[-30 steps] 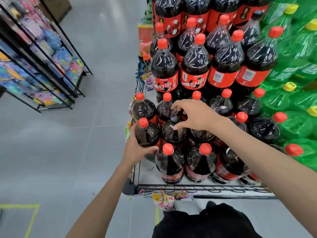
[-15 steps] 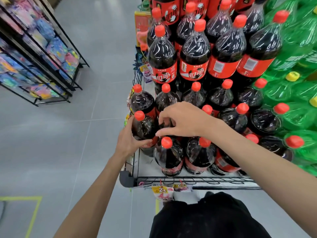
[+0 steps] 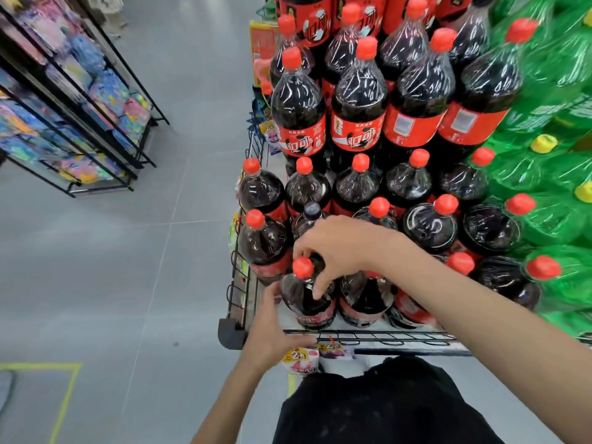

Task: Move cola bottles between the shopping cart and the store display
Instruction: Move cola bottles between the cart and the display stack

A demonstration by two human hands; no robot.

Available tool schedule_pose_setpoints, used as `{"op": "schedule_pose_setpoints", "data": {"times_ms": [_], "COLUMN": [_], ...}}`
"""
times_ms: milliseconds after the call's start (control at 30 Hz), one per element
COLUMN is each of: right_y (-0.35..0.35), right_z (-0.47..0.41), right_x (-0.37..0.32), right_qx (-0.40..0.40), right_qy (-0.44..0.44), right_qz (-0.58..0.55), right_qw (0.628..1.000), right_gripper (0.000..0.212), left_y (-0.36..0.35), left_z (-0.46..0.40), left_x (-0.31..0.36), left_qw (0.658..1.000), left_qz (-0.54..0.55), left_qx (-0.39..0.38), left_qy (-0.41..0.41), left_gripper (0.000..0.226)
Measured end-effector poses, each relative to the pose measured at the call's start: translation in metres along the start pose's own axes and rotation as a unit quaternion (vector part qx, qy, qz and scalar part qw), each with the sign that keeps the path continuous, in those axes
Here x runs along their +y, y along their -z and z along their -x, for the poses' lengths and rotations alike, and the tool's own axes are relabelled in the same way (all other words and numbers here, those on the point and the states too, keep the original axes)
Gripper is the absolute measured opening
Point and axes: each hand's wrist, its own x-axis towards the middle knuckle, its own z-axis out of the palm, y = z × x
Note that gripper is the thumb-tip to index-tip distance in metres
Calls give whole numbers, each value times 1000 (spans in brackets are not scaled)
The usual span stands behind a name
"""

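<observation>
Cola bottles with red caps fill the tiered store display (image 3: 400, 336). My right hand (image 3: 339, 251) reaches down from the right, its fingers closed around the neck and shoulder of the front-left cola bottle (image 3: 307, 302) on the lowest shelf. My left hand (image 3: 272, 328) is blurred and sits low at that bottle's left side by the shelf's front edge, fingers spread, thumb against the bottle's wall. Behind it stands one bottle with a dark cap (image 3: 312, 209). No shopping cart is in view.
Green soda bottles (image 3: 560, 219) crowd the display's right side. Price tags (image 3: 299, 355) hang from the shelf's front rail. A black wire rack of colourful packets (image 3: 80, 123) stands across the grey aisle floor at left. Yellow floor tape (image 3: 64, 408) marks the lower left.
My left hand let go of the left-side bottle and dropped to the front bottle's base. My right hand moved from the dark-capped bottle forward and closed on the front bottle's neck.
</observation>
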Motion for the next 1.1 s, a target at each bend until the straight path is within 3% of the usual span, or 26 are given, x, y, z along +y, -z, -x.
{"op": "schedule_pose_setpoints", "data": {"times_ms": [67, 100, 167, 233, 567, 700, 867, 1000, 1100], "right_y": [9, 10, 4, -14, -20, -20, -18, 16, 60], "right_z": [18, 27, 43, 52, 56, 57, 59, 68, 71], "right_x": [13, 19, 24, 20, 11, 8, 9, 24, 45], "right_qx": [22, 15, -43, -83, -96, -90, -53, 35, 119], "right_qy": [-26, -50, -99, -128, -140, -140, -114, -122, -126], "right_qz": [-38, -34, 5, 61, 35, 47, 107, 65, -36], "right_qw": [999, 998, 994, 986, 985, 985, 986, 990, 984], "right_gripper": [60, 58, 67, 80, 71, 72, 70, 74, 53], "left_y": [-19, -25, -33, -37, -40, -38, -24, 15, 64], "left_z": [-2, -5, -8, -9, -7, -7, -5, 1, -2], "left_x": [4, 7, 11, 11, 19, 17, 17, 46, 93], "left_qw": [999, 998, 995, 994, 994, 995, 998, 996, 991], "left_qz": [40, 63, 78, 76, 65, 66, 61, -5, -104], "left_qx": [4, 27, 69, 76, 87, 73, -4, -69, -70], "left_qy": [-8, -4, -2, -3, -19, -6, 18, 49, 42], "left_gripper": [126, 119, 102, 99, 94, 101, 112, 136, 110]}}
